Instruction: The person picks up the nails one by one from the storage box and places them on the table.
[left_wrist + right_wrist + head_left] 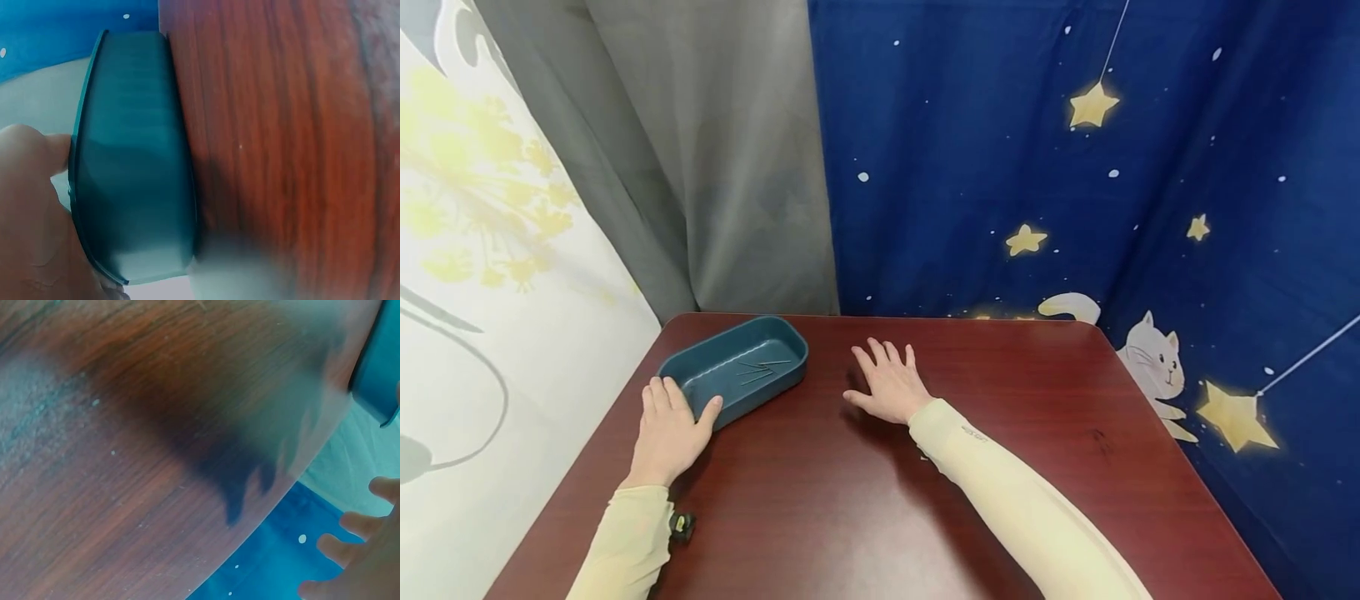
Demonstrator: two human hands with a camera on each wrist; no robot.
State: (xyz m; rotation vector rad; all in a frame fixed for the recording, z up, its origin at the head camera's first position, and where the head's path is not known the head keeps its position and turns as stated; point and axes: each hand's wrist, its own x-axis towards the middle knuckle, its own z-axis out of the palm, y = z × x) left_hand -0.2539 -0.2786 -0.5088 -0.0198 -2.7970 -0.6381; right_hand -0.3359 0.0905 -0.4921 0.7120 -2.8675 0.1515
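Note:
A dark teal, oblong bin (722,342) with rounded corners sits at the table's far left. Several thin, needle-like sticks (758,372) lie loosely on its floor. My left hand (672,433) rests on the bin's near-left end, fingers straight and thumb spread along the near side. In the left wrist view the thumb tip (59,152) touches the rim of the bin (134,162). Right of the bin, my right hand (891,387) is held over the table with its fingers spread and nothing in it. Its shadow falls on the wood below.
The dark red wooden table (820,500) has rounded far corners. Behind it hang a grey curtain (752,167) and a blue starry curtain (955,167). A pale patterned cloth (497,350) borders the left side. A small black device (682,527) is on the left wrist.

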